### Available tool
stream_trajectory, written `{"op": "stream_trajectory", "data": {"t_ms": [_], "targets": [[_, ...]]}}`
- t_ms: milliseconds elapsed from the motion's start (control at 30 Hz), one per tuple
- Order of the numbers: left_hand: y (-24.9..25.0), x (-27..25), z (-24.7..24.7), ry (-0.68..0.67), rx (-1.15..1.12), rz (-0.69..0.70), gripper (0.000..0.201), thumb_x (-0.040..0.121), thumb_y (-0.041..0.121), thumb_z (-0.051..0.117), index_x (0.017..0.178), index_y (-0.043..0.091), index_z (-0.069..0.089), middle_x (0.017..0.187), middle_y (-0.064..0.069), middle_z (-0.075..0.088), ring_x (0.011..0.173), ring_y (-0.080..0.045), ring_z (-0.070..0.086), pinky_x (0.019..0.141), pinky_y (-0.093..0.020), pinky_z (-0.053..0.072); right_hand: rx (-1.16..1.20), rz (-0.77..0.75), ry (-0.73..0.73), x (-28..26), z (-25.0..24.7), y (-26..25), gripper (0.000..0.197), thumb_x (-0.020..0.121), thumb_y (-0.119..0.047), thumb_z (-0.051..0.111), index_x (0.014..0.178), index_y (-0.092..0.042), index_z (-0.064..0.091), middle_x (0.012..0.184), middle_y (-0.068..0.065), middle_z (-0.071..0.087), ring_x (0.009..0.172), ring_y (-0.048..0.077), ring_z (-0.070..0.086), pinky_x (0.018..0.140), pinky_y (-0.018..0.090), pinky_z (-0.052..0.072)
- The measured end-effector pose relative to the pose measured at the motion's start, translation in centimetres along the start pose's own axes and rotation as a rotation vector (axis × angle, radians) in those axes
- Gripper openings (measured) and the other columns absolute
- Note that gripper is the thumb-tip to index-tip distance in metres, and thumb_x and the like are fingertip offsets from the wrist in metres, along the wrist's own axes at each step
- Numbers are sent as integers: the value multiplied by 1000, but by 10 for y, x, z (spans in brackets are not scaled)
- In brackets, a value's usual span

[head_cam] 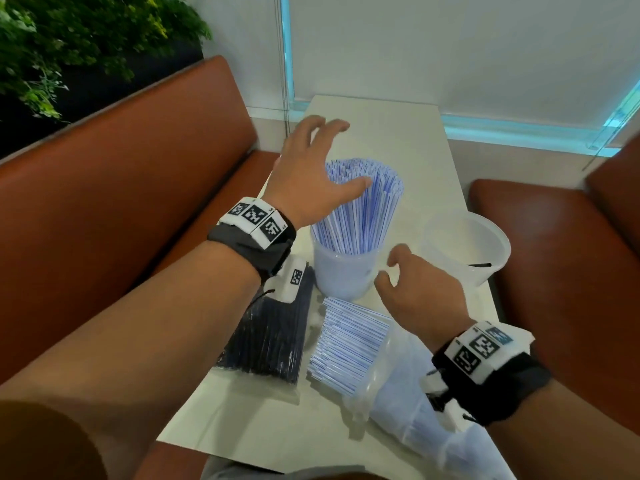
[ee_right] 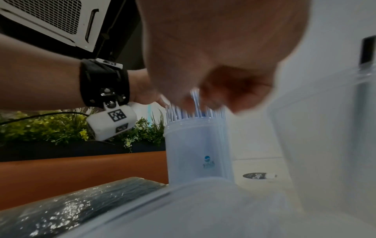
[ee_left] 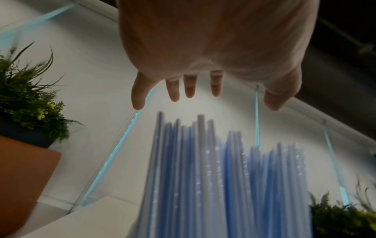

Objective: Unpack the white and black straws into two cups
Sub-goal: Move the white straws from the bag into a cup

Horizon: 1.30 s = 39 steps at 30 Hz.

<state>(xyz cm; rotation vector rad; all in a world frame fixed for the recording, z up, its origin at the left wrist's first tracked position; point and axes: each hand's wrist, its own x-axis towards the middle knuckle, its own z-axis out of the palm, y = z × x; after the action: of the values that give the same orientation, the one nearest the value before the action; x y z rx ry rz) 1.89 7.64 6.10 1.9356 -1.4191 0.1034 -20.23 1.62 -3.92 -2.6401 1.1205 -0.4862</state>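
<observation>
White straws point(head_cam: 356, 209) stand bunched in the near cup point(head_cam: 343, 271) on the counter point(head_cam: 408, 140); more lie in an opened bag point(head_cam: 349, 337), and the black straws' pack point(head_cam: 270, 334) is unopened. They're probably light, slick and bendy, best gathered mid-bundle. Left hand point(head_cam: 311, 171) hovers spread above the tips, holding nothing. Right hand point(head_cam: 419, 289), loosely curled and empty, sits beside the cup. Second cup point(head_cam: 467, 244) is nearly empty.

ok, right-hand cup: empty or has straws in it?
Nearly empty. The right cup shows only one black straw at its rim; the white straws fill the left cup.
</observation>
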Motion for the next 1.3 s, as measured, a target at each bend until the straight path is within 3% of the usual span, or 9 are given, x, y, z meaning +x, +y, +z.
{"op": "stream_trajectory", "data": {"t_ms": [100,167,300,433,533,633,800,1133,1300], "targets": [[17,-22,-5,244,-66,113,56,81,51,69,125,19,58,130,-5,47,122,-22,48,105,-38,41,-255,303,-365,-3,11,19,62,85,-74,40,119,-22,42,104,0,60,90,26,63,71,37,41],[28,-43,-2,329,-122,235,32,86,39,67,104,13,64,106,-2,58,98,-19,57,89,-33,47,-255,374,-466,-3,19,25,69,81,-78,44,116,-19,47,99,-2,61,87,23,62,70,36,41],[35,-88,23,-20,-121,245,20,94,39,54,82,25,61,70,9,57,62,-7,52,56,-27,42,-110,380,-535,-4,30,33,29,88,-48,57,79,-21,51,90,-2,64,78,22,58,67,31,41],[16,-122,67,-642,104,157,22,99,44,51,105,30,67,98,11,62,88,-8,59,73,-30,48,60,385,-489,-1,31,31,20,87,-29,53,74,-14,53,79,4,62,77,28,64,69,33,52],[10,-134,97,-821,164,161,43,99,42,54,136,21,58,133,1,54,120,-19,51,96,-38,47,132,384,-451,-1,31,28,21,87,-25,52,73,-10,52,78,8,61,75,27,63,67,33,50],[14,-134,119,-926,250,169,51,95,36,56,142,14,51,135,-5,52,120,-26,50,95,-40,47,151,367,-433,-3,31,26,22,90,-24,51,72,-11,50,77,6,58,73,23,57,65,32,42],[17,-133,140,-953,383,219,40,98,28,50,134,10,52,124,-10,56,109,-31,55,76,-34,39,142,324,-426,-7,30,28,23,93,-22,47,71,-13,48,78,3,56,70,19,53,60,30,36],[23,-120,135,-877,558,304,30,99,18,52,128,15,58,116,-5,56,103,-26,58,68,-35,39,112,307,-395,-4,24,32,23,90,-28,51,73,-14,50,77,3,57,70,20,53,59,30,35],[22,-111,113,-859,638,324,24,97,11,49,120,14,57,94,-2,63,71,-23,52,64,-34,39,141,322,-359,0,24,36,23,91,-28,52,73,-14,46,78,1,52,66,13,47,57,28,31]]}}
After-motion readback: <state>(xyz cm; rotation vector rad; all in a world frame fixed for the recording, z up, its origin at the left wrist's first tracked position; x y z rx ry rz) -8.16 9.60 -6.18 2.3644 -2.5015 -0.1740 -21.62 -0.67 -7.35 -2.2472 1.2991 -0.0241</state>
